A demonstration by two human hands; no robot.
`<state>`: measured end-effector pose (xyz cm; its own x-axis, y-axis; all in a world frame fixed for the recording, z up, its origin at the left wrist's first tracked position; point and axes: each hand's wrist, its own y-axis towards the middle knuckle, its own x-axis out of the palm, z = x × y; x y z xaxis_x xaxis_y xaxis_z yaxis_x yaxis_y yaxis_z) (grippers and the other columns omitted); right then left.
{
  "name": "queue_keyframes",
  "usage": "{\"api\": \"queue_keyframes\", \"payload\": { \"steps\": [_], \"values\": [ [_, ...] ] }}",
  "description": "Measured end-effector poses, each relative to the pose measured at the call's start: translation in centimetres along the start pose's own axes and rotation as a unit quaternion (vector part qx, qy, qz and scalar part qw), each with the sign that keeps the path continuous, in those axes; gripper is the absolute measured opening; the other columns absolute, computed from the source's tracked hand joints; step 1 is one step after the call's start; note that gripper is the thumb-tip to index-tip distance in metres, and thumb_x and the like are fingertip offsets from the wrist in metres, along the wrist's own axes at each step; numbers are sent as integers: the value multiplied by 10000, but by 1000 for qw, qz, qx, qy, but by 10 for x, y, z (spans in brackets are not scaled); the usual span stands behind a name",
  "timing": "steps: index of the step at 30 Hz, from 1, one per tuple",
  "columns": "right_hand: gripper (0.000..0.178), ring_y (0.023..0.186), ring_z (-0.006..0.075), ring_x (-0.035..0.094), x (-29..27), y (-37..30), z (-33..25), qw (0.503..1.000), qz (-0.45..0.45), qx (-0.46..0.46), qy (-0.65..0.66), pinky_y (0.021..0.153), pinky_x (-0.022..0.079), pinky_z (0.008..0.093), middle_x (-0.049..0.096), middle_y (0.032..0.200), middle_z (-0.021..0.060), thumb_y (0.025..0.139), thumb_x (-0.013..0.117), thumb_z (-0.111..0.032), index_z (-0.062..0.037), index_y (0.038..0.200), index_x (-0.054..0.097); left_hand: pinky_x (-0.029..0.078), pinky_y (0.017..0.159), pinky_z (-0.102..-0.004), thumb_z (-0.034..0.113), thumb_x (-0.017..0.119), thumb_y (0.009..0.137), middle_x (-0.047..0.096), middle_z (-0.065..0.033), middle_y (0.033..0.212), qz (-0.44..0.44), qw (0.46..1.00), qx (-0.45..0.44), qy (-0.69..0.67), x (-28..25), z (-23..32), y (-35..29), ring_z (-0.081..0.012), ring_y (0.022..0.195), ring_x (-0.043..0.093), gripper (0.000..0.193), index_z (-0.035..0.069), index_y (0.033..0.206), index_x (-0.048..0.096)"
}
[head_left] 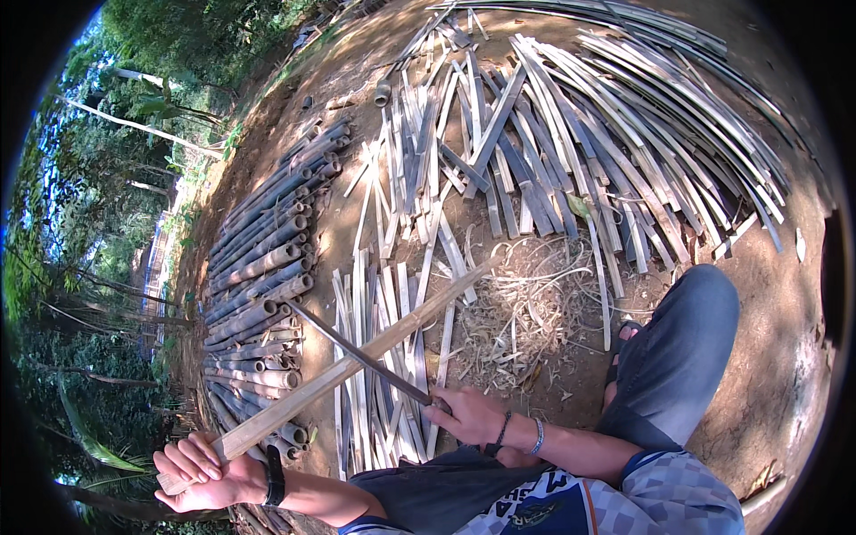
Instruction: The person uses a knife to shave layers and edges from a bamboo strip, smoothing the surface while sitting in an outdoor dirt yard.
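Note:
A long split bamboo strip slants from the lower left up toward the middle. Around its near end, my left hand is closed, fingers wrapped over it. My right hand grips the handle of a long, dark-bladed knife. The blade points up and left and crosses the strip near its middle; whether it touches the strip I cannot tell. Below the crossing lies a bundle of pale bamboo strips. Thin curled bamboo shavings are heaped on the ground ahead of my right hand.
Dark bamboo poles are stacked at the left. Large piles of split bamboo strips cover the ground at the far middle and right. My bent knee rises at the right. Trees line the left side.

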<state>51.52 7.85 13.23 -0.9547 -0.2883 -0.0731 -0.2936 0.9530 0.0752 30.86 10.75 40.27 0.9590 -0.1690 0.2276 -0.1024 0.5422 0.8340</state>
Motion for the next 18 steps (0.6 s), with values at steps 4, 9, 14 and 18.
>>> {"api": "queue_keyframes", "payload": {
  "steps": [4, 9, 14, 18],
  "values": [
    [458, 560, 340, 593, -3, 7, 33, 997, 52, 60, 16, 530, 444, 425, 542, 548, 169, 920, 486, -450, -8, 859, 589, 232, 352, -201, 461, 381, 920, 308, 15, 473, -2, 1000, -7, 1, 4, -1, 0, -81, 351, 272, 450, 132, 621, 312],
    [513, 613, 354, 616, 2, 9, 35, 991, 66, 116, 31, 558, 454, 432, 566, 587, 168, 913, 473, -489, 5, 822, 581, 208, 344, -193, 450, 386, 920, 303, 19, 470, 19, 1000, 2, 18, -5, -4, 4, -72, 349, 257, 441, 136, 619, 314],
    [515, 621, 401, 604, -5, 6, 7, 999, -36, 10, -21, 586, 471, 470, 582, 611, 209, 910, 480, -484, 17, 883, 599, 194, 345, -193, 446, 388, 919, 288, 24, 459, 37, 999, 3, 21, 1, -4, 2, -70, 343, 241, 441, 141, 611, 306],
    [521, 604, 407, 597, -13, 12, 66, 990, 91, 108, -21, 568, 460, 466, 574, 599, 208, 911, 481, -480, 27, 900, 599, 207, 352, -197, 444, 384, 920, 291, 23, 463, 24, 1000, 0, 13, 4, -5, 2, -71, 349, 249, 439, 141, 613, 306]
  ]
}}
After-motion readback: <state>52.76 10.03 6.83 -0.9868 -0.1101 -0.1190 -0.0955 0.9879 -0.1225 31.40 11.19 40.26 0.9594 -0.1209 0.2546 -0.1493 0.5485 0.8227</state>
